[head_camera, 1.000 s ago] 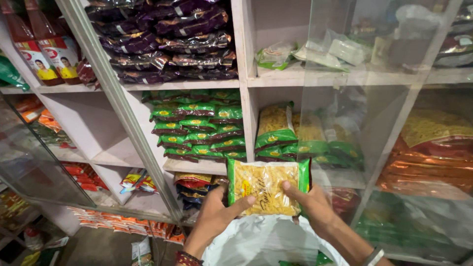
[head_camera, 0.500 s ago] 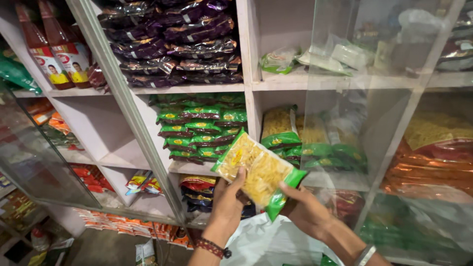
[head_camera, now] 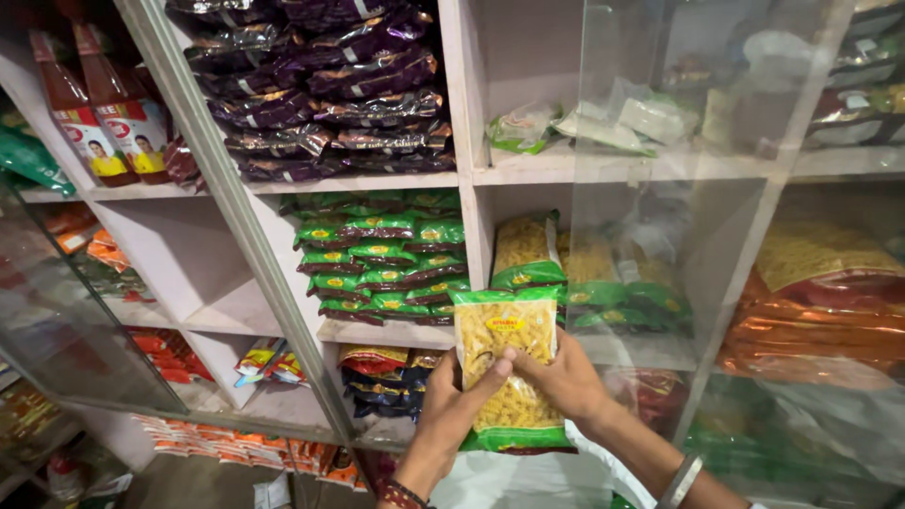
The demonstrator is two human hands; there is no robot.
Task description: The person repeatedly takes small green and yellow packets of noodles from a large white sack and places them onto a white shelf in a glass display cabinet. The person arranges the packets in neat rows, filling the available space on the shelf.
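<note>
The pasta packet (head_camera: 507,372) stands upright, long axis vertical, in front of the shelf (head_camera: 396,332), clamped between the left hand (head_camera: 451,415) at its left edge and the right hand (head_camera: 566,382) at its right edge, equally near.

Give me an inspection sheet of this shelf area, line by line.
Surface: white shelf unit, cubbies mostly stocked.
Job's things: pasta packet, green-edged, held upright.
Clutter: purple packets, green packets, red bottles.
Grips: left hand and right hand both shut on the pasta packet.
Cables: nothing seen.
Surroundings: glass door in front of the right-hand cubbies; white bag below the hands.
</note>
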